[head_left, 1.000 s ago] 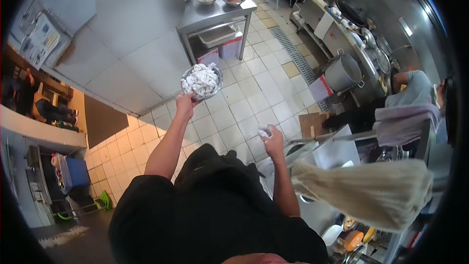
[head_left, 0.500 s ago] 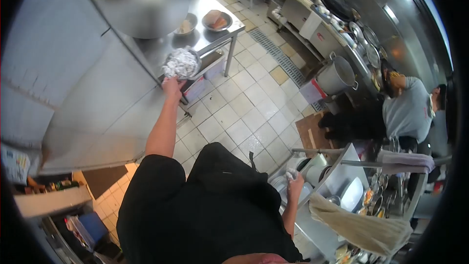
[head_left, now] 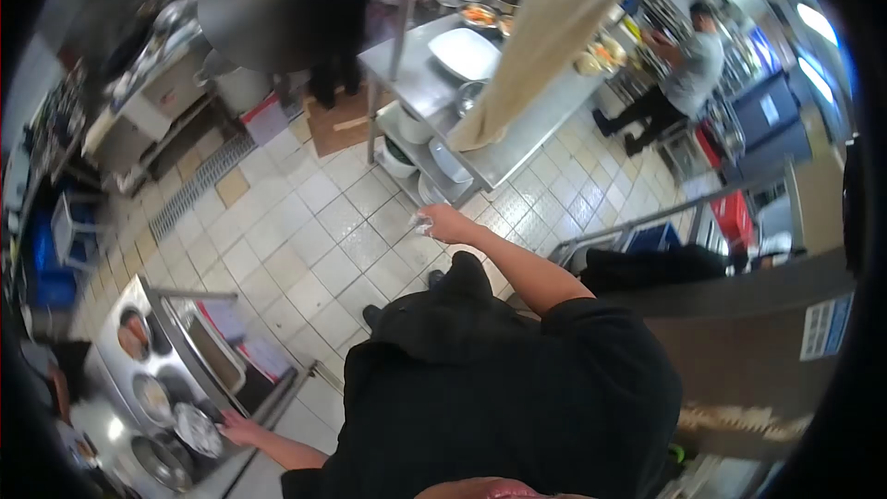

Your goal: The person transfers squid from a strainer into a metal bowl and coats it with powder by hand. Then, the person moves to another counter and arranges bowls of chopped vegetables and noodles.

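At the lower left, my left hand [head_left: 242, 427] grips the rim of a metal bowl [head_left: 197, 430] heaped with white, floury-looking pieces. This bowl is over the steel table [head_left: 111, 371], close beside other metal bowls [head_left: 162, 462]. One nearby bowl holds pale food [head_left: 151, 397], and another has reddish-brown food [head_left: 134, 336]. My right hand [head_left: 443, 224] is in front of my body, above the tiled floor. Its fingers are curled together and coated in white; whatever they hold is too small to make out.
A steel shelf table [head_left: 527, 152] with a white dish [head_left: 464, 54] and a hanging beige cloth [head_left: 545, 37] stands ahead. One person [head_left: 688, 69] is at the upper right, another [head_left: 337, 28] at the top, partly blurred. A person's arm [head_left: 61, 393] shows at far left.
The view has turned right, so the steel table now appears at lower left. My left hand has brought the bowl over that table among the other bowls. My right hand now appears before my body.
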`<control>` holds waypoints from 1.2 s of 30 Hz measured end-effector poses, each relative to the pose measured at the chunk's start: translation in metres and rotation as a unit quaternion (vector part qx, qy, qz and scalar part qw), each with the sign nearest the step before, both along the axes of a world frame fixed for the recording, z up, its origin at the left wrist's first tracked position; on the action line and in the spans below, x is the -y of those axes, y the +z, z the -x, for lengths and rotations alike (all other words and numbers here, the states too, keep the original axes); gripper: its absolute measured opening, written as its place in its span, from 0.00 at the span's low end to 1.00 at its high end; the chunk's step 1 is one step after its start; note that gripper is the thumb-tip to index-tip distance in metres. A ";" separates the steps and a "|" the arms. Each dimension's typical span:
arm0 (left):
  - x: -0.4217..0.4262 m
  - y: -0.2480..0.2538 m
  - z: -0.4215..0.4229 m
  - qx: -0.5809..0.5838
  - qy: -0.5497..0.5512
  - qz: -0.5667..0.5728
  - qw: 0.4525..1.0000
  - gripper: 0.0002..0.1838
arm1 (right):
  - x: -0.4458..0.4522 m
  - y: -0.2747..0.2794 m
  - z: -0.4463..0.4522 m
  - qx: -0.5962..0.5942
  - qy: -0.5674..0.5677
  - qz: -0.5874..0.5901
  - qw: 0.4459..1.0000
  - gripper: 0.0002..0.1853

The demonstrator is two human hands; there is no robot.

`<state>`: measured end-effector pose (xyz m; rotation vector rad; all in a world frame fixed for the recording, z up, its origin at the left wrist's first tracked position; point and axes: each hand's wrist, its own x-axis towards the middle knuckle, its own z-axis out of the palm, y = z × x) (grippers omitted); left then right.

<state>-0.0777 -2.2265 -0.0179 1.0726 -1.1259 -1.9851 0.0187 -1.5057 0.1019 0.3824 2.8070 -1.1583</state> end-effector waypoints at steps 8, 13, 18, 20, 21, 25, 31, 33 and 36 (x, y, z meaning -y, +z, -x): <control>-0.308 -0.061 -0.001 0.122 -0.543 -0.016 0.830 0.16 | -0.085 0.007 -0.135 -0.033 -0.223 0.055 0.973 0.15; -0.576 0.046 -0.035 0.101 -0.826 0.132 0.538 0.13 | -0.174 -0.014 -0.240 -0.098 -0.378 0.123 0.912 0.15; -0.769 0.066 -0.084 -0.159 -0.855 0.412 0.274 0.24 | -0.252 -0.056 -0.353 -0.172 -0.522 0.176 0.817 0.14; -0.835 0.072 -0.098 -0.204 -0.820 0.459 0.276 0.31 | -0.256 -0.044 -0.377 -0.211 -0.594 0.251 0.734 0.14; -0.866 0.070 -0.101 -0.208 -0.811 0.462 0.293 0.34 | -0.257 -0.034 -0.389 -0.223 -0.621 0.269 0.701 0.14; -0.961 0.088 -0.102 -0.205 -0.746 0.527 0.352 0.43 | -0.271 -0.032 -0.435 -0.222 -0.635 0.263 0.691 0.14; -0.993 0.106 -0.100 0.013 -0.701 0.633 0.329 0.35 | -0.292 -0.035 -0.457 -0.227 -0.682 0.339 0.607 0.15; -0.982 0.104 -0.111 -0.009 -0.685 0.658 0.311 0.29 | -0.302 -0.034 -0.451 -0.219 -0.688 0.348 0.599 0.15; -0.982 0.101 -0.120 -0.047 -0.672 0.677 0.297 0.20 | -0.341 -0.036 -0.442 -0.200 -0.682 0.331 0.621 0.14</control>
